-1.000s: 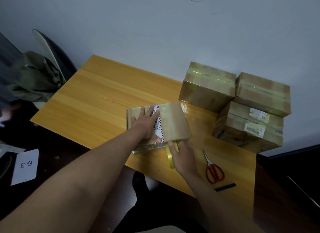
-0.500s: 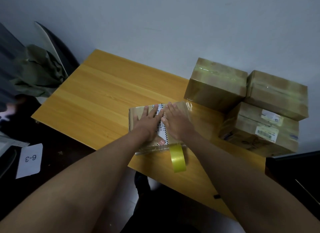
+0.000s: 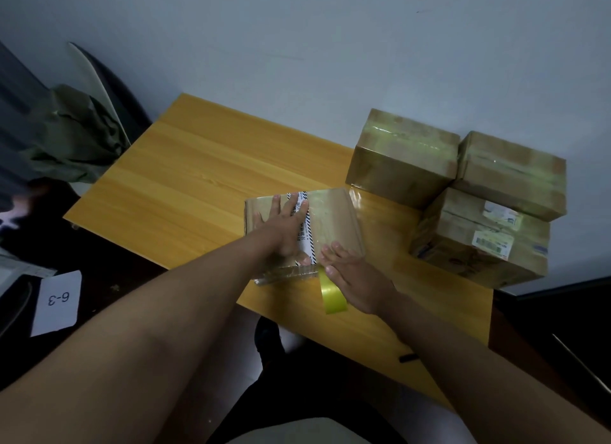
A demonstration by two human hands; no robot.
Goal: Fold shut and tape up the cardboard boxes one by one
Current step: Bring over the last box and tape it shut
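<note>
- Since half a second ago our right hand (image 3: 358, 278) has slid back toward us along the box (image 3: 334, 222), from its top middle to the near edge.
- We see the box flat near the table (image 3: 198, 166) front, flaps folded down, glossy tape along its top.
- Right fingers lie straight, pressing tape at the near rim; left hand (image 3: 286, 227) lies flat, fingers spread, pinning the top.
- Tape roll (image 3: 332, 295) hangs off the near face, just beside the right thumb, so we judge the right hand nearer for the cut.
- Three sealed boxes (image 3: 400, 156) stand stacked, far right.
</note>
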